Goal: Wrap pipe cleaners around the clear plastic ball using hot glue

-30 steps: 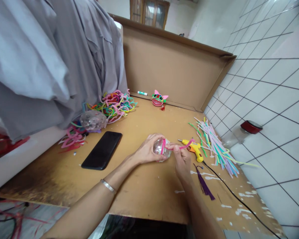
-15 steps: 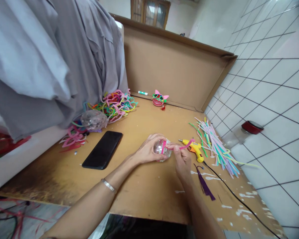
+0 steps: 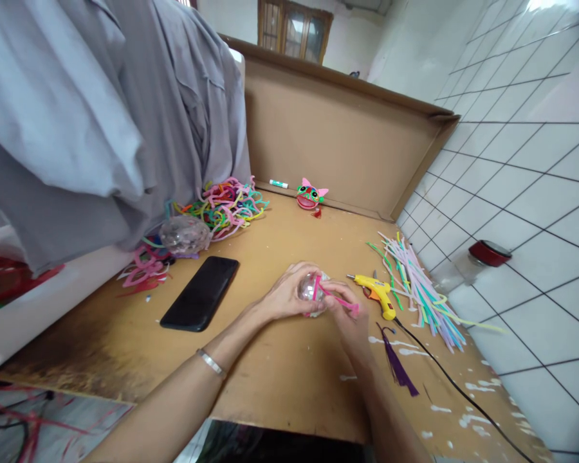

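Surface: tan cardboard-covered worktable [image 3: 289, 360] flecked with white glue, cardboard backboard behind, white tiled wall at right.
Left hand: left hand [image 3: 289, 294], centre of frame, fingers curled around a small clear glittery plastic ball [image 3: 309, 287], gripping it just above the table.
Right hand: right hand [image 3: 350, 315], touching the ball's right side, fingertips pinched together on a pink pipe cleaner [image 3: 335, 297] that lies across the ball.
Right of hands: yellow hot glue gun [image 3: 377, 290] with black cord; purple tassel [image 3: 398, 368] below it; pastel pipe-cleaner bundle [image 3: 422, 286] beyond.
Left of hands: black smartphone [image 3: 200, 300], flat.
Upper left: grey cloth [image 3: 101, 109] hanging over a tangle of coloured pipe cleaners [image 3: 226, 206].
Back centre: small pink-eared green mask figure [image 3: 309, 194].
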